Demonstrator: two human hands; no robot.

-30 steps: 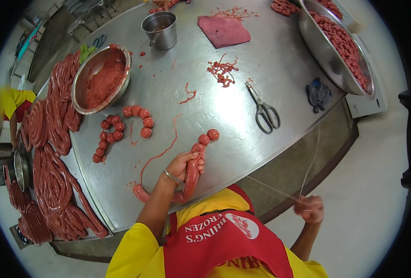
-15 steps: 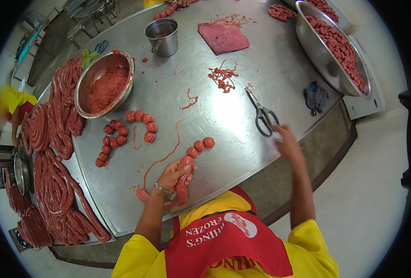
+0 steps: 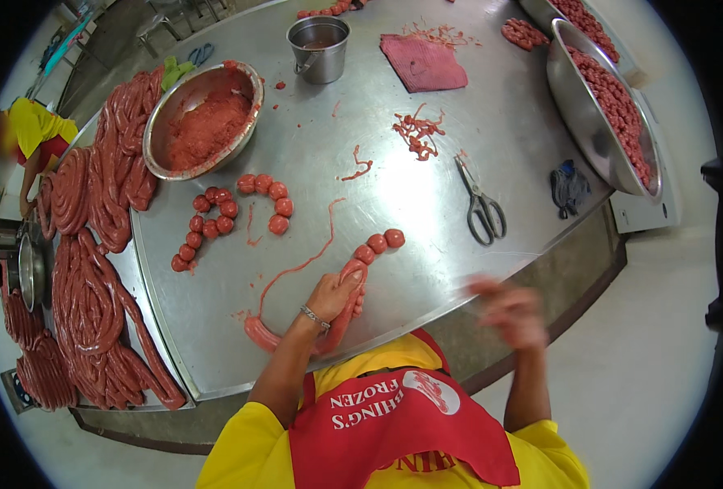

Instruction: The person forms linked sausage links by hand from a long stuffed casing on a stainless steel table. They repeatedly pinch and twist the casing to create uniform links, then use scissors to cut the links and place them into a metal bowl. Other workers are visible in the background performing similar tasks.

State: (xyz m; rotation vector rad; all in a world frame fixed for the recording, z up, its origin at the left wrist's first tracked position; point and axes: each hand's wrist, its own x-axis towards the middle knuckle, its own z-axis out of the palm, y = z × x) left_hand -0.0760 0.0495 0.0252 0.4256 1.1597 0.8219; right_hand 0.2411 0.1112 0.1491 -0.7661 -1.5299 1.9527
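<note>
On the table (image 3: 426, 269), the sausage (image 3: 353, 285) lies under the left hand (image 3: 333, 295); scissors (image 3: 482, 208) lie right, the bowl (image 3: 202, 118) behind-left.

Left hand (image 3: 334, 295) reaches forward, fingers curled in a grip; right hand (image 3: 509, 312) hovers blurred at the right, forearm bent upward.

Sausage-making kitchen: steel table (image 3: 459, 106), coiled sausages (image 3: 92, 269) (raw), meat bowls (image 3: 202, 122).
</note>
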